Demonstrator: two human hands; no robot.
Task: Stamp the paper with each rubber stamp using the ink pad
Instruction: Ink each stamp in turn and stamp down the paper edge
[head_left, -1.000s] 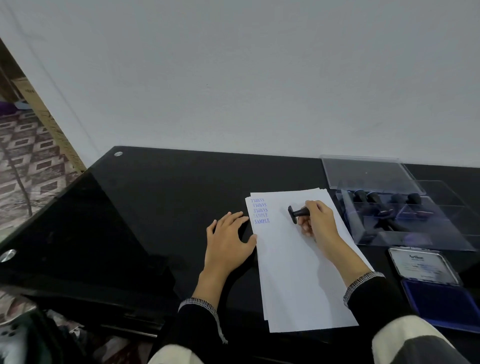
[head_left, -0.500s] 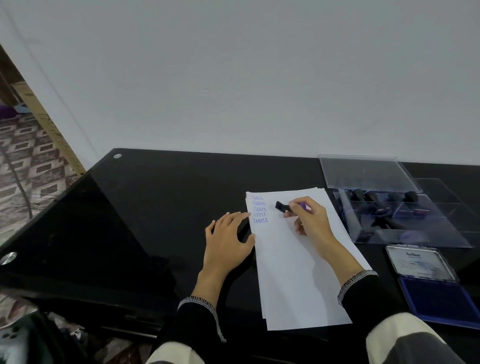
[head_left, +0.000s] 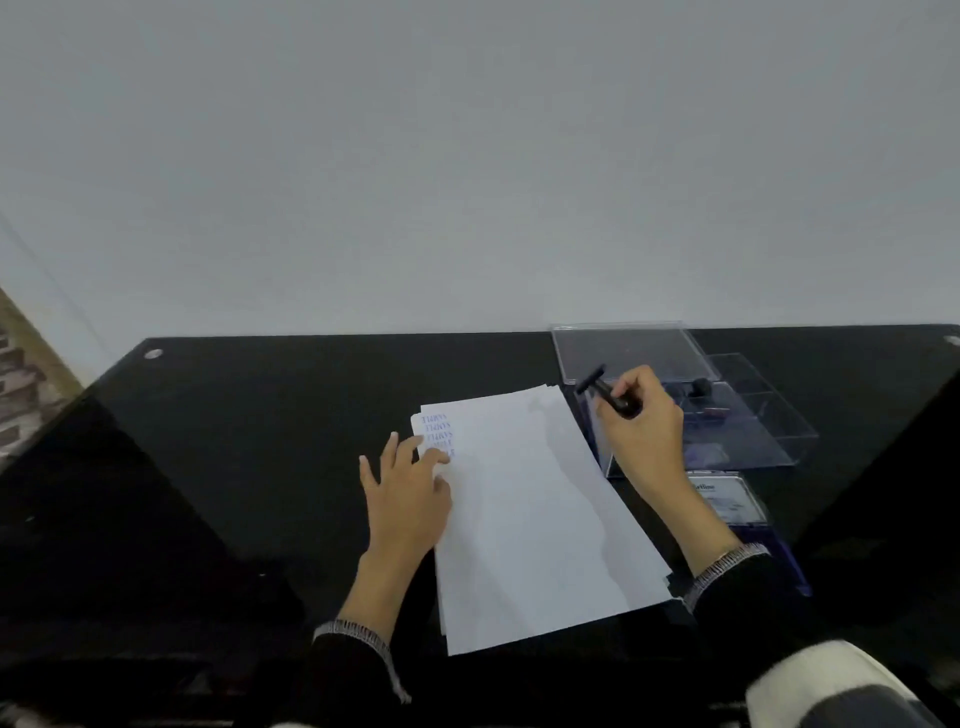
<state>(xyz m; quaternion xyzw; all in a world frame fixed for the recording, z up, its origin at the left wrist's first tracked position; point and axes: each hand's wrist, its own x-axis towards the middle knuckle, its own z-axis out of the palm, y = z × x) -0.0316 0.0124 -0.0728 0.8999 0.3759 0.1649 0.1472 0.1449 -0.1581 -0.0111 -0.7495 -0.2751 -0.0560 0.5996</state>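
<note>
A stack of white paper (head_left: 524, 499) lies on the black glass table (head_left: 260, 441), with several blue "SAMPLE" prints (head_left: 436, 428) at its top left corner. My left hand (head_left: 405, 499) rests flat on the paper's left edge, fingers spread, partly over the prints. My right hand (head_left: 641, 421) holds a black rubber stamp (head_left: 605, 389) lifted off the paper, over the near left corner of the clear stamp box (head_left: 748, 431). Another black stamp (head_left: 698, 387) stands in the box. The blue ink pad (head_left: 727, 501) lies open behind my right forearm, largely hidden.
The clear box lid (head_left: 631, 351) lies flat behind the box near the wall. The table's right corner narrows past the box. To the far left, beyond the table edge, patterned floor (head_left: 18, 384) shows.
My right hand lifted the stamp off the top of the paper and carried it right, toward the clear box. My left hand slid slightly up onto the printed corner. The camera view shifted.
</note>
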